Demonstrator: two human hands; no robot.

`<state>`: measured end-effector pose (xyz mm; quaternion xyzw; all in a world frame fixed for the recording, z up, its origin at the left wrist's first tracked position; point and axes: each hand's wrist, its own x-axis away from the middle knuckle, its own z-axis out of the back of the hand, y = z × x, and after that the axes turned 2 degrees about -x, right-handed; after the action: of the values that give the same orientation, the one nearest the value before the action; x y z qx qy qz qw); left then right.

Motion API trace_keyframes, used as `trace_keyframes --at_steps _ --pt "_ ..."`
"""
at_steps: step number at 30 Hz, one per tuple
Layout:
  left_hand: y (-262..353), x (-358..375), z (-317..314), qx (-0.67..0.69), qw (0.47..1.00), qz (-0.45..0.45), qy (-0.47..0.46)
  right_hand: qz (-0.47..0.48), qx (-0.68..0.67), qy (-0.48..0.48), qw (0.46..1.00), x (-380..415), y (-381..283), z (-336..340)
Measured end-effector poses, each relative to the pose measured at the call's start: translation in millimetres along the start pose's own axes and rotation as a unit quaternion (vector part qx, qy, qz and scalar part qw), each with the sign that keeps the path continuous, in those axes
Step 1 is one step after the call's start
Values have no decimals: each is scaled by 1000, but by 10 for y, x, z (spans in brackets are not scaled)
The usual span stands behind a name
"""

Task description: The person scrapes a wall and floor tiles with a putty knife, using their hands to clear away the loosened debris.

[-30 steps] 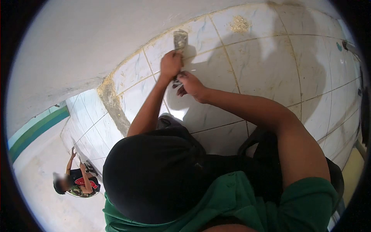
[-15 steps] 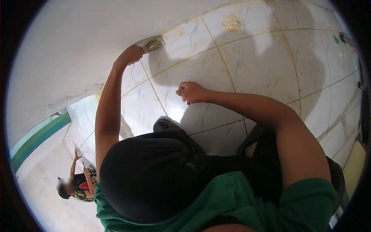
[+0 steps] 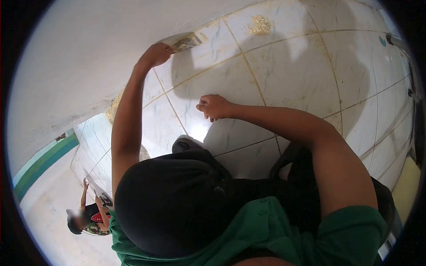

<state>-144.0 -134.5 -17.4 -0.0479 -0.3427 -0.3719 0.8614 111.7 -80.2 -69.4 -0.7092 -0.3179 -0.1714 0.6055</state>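
My left hand (image 3: 157, 56) is closed around the end of a wide, flat scraper (image 3: 188, 43). Pale yellowish residue smears its blade, which lies low against the white tiles (image 3: 230, 84) where they meet the plain wall (image 3: 102, 48). The handle is hidden in my grip. My right hand (image 3: 214, 107) is in a loose fist over the tiles, with its fingers curled and nothing visible in them. Yellowish lines run between the tiles nearby.
A crumbly yellowish heap (image 3: 260, 25) sits on the tiles near the top. My bent knee (image 3: 173, 199) in black fills the lower middle, with a dark shoe (image 3: 184, 145) beyond. Another person (image 3: 91, 217) is at the lower left, arms raised to the tiles.
My left hand and the scraper have moved to the right and slightly up along the tile edge. My right hand stays closed in nearly the same place.
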Motion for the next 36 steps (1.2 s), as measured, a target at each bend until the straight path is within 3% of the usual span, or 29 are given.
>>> trace_keyframes --at_steps 1,4,7,10,13,14,17,20,22,26,29,30,33,36 --pt "-29 59 61 20 1000 24 -6 7 2 -3 1000 -3 10 0" --pt "-540 -152 -171 -119 992 -31 -6 22 3 -8 1000 -21 49 0" --pt "-149 18 -49 -70 996 62 -9 28 10 -13 999 -34 54 6" --pt "-462 -445 -383 -178 983 -45 27 22 7 -10 1000 -28 43 -1" --pt "68 -360 -227 -91 995 24 40 27 13 -6 1000 -29 41 1" --pt "41 -483 -239 -100 995 25 -4 30 18 -6 999 -24 43 -1" --pt "-36 -630 -303 -98 995 -36 0 22 24 -3 999 -25 29 -10" --pt "307 -244 -16 -36 999 41 1 20 16 -3 1000 -14 37 3" --pt "310 -140 -39 -38 998 35 34 21 16 0 1000 -1 40 6" --pt "322 -253 -78 -150 988 -43 -7 40 34 6 999 -28 86 -14" --pt "427 -448 -197 -202 978 -55 16 27 29 6 999 3 51 -2" --pt "468 -480 -208 -154 985 -70 37 27 29 0 999 -8 59 -3" --pt "737 -333 -87 -15 998 24 59 24 27 -8 999 -5 43 5" --pt "407 -525 -212 -81 989 -88 83 24 20 -5 1000 25 42 11"
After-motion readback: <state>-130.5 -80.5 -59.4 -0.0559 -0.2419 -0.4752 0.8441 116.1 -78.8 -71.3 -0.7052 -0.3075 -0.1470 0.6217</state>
